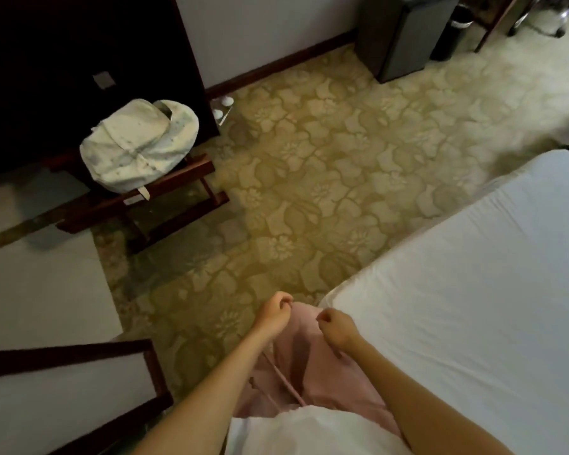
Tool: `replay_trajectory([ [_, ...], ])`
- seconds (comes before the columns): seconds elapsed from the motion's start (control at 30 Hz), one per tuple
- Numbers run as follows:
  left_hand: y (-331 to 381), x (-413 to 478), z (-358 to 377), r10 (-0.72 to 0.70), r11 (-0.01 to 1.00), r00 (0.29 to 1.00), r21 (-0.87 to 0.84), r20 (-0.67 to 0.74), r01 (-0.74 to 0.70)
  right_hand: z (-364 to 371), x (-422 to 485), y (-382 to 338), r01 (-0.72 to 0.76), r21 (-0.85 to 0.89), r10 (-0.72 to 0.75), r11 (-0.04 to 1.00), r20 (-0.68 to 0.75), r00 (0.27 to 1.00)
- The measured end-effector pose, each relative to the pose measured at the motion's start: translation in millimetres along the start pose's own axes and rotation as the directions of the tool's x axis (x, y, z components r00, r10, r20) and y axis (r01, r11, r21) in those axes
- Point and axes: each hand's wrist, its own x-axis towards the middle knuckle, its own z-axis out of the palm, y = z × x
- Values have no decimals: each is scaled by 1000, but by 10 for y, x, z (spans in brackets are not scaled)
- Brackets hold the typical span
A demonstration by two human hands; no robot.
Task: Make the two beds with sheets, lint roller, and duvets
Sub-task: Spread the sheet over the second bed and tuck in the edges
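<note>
One bed [368,284] shows at the lower right, covered by one white sheet [490,307], smooth with faint creases. Its near corner lies just beside the right hand [337,326]. That hand and the left hand [275,311] both curl at pink clothing [309,362]; whether they pinch it I cannot tell. One pale bundle [138,146] sits on one wooden rack [178,182].

Bed [457,323] at right, white sheet [506,224] stretched over it. Wooden rack [165,188] on patterned carpet [326,159], carrying white cloth bundle [138,146]. Dark cabinet [398,34] on carpet by wall.
</note>
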Motion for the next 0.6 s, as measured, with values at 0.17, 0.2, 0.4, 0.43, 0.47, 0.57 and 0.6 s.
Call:
replay_trajectory([
  [0.17,-59,400,-422,-141,986,987,105,80,132,-157,482,-364,9,-55,-6,998,50,999],
  [0.2,-102,448,-481,-187,972,971,170,149,161,-209,628,-352,-19,-29,22,999,95,995],
  [0.4,804,1484,-1091,-263,916,903,382,340,123,-1059,1884,-654,-166,78,150,983,180,972],
  [0.43,1154,1738,-1226,-226,915,941,385,252,116,-1270,2113,-740,-210,91,196,974,139,971],
  [0.47,1531,1978,-1352,-167,903,966,423,199,69,-1498,2328,-836,-230,94,220,969,102,970],
  [0.57,2525,2769,-1602,5,858,978,502,208,-112,-2239,2813,-1193,-176,191,177,966,8,984],
  [0.6,2843,3050,-1644,48,837,973,523,228,-163,-2488,2938,-1315,-143,220,155,965,-40,987],
])
